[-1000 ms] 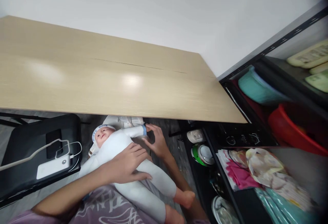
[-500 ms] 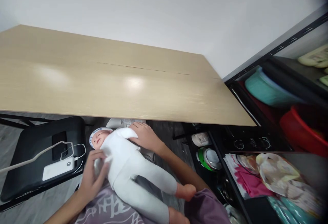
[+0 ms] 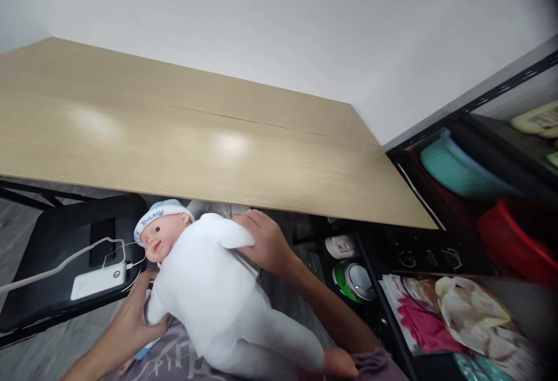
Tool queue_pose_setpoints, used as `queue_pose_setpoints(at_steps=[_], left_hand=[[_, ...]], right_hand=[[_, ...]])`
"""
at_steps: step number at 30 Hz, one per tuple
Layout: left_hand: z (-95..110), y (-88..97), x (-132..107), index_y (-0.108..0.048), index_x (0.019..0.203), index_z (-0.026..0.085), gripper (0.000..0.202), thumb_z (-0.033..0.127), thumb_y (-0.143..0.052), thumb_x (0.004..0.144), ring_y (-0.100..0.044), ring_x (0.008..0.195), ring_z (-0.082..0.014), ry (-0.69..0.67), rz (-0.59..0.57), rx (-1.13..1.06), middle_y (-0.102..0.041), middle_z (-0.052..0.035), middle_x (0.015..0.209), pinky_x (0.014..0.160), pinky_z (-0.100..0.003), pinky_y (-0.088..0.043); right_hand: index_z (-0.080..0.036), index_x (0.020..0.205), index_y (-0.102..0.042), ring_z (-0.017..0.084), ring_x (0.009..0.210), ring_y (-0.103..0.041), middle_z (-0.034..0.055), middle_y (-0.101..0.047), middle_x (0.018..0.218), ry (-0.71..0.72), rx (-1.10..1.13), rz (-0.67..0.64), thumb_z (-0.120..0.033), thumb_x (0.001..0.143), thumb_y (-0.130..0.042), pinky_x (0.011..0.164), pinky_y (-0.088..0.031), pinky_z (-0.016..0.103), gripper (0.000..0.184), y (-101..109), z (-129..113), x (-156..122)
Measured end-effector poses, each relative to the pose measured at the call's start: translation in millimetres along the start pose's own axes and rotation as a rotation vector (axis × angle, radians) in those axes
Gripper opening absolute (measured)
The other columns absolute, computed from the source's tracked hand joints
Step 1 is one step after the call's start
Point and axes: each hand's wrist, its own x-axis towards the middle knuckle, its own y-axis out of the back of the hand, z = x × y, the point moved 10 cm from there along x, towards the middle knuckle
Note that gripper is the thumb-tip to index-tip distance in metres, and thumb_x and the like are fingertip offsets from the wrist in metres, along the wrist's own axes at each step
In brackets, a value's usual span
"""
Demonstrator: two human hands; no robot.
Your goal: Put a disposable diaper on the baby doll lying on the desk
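A baby doll [image 3: 209, 282] in white clothes lies tilted across my lap, below the table's front edge. Its head, in a white and light-blue cap [image 3: 161, 212] with blue lettering, points to the upper left; a bare foot [image 3: 340, 363] shows at the lower right. My left hand [image 3: 137, 314] is closed round the doll's arm on the near side. On the far side my right hand [image 3: 265, 241] grips the other sleeve, its fingers partly hidden behind it. By my left wrist, a small blue and skin-coloured thing [image 3: 142, 355] lies on my lap, its kind unclear.
A wooden table [image 3: 209, 137] spans the space ahead. Left, a black stool [image 3: 39, 259] carries a white power bank [image 3: 98, 281] with cables. On the right, shelves hold a teal basin [image 3: 457, 166], a red basin [image 3: 514, 241], pink cloth [image 3: 427, 323] and a green-rimmed tin [image 3: 353, 281].
The doll has come up nearer to me and its head has turned, showing more of the cap. My left hand has moved down and left, from its chest to its arm.
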Motion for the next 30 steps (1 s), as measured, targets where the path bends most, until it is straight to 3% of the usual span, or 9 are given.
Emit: queue_pose_setpoints(at_steps=[4,7,10,13,17,21,25,30], left_hand=[[46.0,13.0,10.9,-0.054,0.136,0.025,0.058,0.04,-0.073,0.083,-0.079,0.09,-0.0289,-0.103,-0.022,-0.014,-0.079,-0.0042,0.11,0.078,-0.037,-0.064],[92.3,18.2,39.4,-0.05,0.135,0.026,0.054,0.041,-0.073,0.088,-0.077,0.078,-0.0267,-0.2,-0.105,0.052,-0.079,-0.0021,0.104,0.068,-0.033,-0.056],[138.1,23.8,80.6,-0.048,0.137,0.026,0.054,0.042,-0.071,0.091,-0.081,0.086,-0.029,-0.312,-0.145,0.127,-0.081,-0.0058,0.116,0.073,-0.033,-0.055],[167.1,26.9,124.8,-0.049,0.138,0.025,0.058,0.043,-0.072,0.089,-0.082,0.095,-0.0332,-0.389,-0.142,0.22,-0.081,-0.009,0.119,0.077,-0.034,-0.053],[180.5,29.4,171.6,-0.054,0.144,0.022,0.061,0.048,-0.071,0.092,-0.081,0.1,-0.0369,-0.431,-0.095,0.403,-0.082,-0.0123,0.118,0.08,-0.036,-0.051],[186.3,37.1,197.9,-0.06,0.145,0.019,0.059,0.058,-0.067,0.101,-0.08,0.106,-0.0384,-0.444,-0.041,0.562,-0.083,-0.0166,0.124,0.084,-0.037,-0.051],[190.3,49.8,220.1,-0.066,0.129,0.015,0.065,0.076,-0.056,0.109,-0.079,0.105,-0.0396,-0.427,0.051,0.717,-0.082,-0.0209,0.12,0.084,-0.039,-0.05],[186.9,57.5,270.5,-0.068,0.126,0.015,0.067,0.078,-0.053,0.111,-0.077,0.111,-0.0413,-0.407,0.181,0.817,-0.082,-0.0237,0.119,0.089,-0.043,-0.05]], right_hand=[[-0.03,0.135,-0.074,0.034,0.113,-0.075,0.0102,-0.078,0.123,-0.151,0.001,0.092,-0.047,0.108,-0.068,0.099,-0.062,0.048,0.033,53.9,6.2,-33.6],[-0.031,0.132,-0.073,0.035,0.113,-0.074,0.0096,-0.079,0.122,-0.305,-0.021,0.187,-0.05,0.108,-0.066,0.096,-0.062,0.048,0.031,83.0,27.8,-53.4],[-0.029,0.128,-0.072,0.035,0.11,-0.073,0.009,-0.078,0.119,-0.409,-0.067,0.271,-0.053,0.109,-0.066,0.094,-0.059,0.046,0.031,94.9,57.3,-62.2],[-0.026,0.125,-0.071,0.035,0.111,-0.072,0.0104,-0.077,0.12,-0.457,-0.12,0.323,-0.057,0.108,-0.066,0.095,-0.058,0.047,0.036,94.4,89.3,-61.8],[-0.024,0.132,-0.069,0.038,0.119,-0.07,0.014,-0.075,0.126,-0.467,-0.174,0.349,-0.061,0.109,-0.062,0.103,-0.058,0.052,0.045,87.0,126.2,-57.5],[-0.021,0.14,-0.067,0.038,0.128,-0.068,0.0165,-0.074,0.133,-0.438,-0.188,0.372,-0.061,0.111,-0.058,0.113,-0.055,0.056,0.05,82.4,150.0,-52.9],[-0.021,0.141,-0.069,0.039,0.128,-0.069,0.0168,-0.077,0.134,-0.429,-0.218,0.39,-0.066,0.112,-0.057,0.113,-0.056,0.055,0.055,84.3,168.3,-40.6],[-0.024,0.141,-0.073,0.039,0.123,-0.073,0.0158,-0.081,0.132,-0.398,-0.23,0.383,-0.075,0.111,-0.057,0.107,-0.058,0.051,0.062,89.3,195.8,-2.4]])
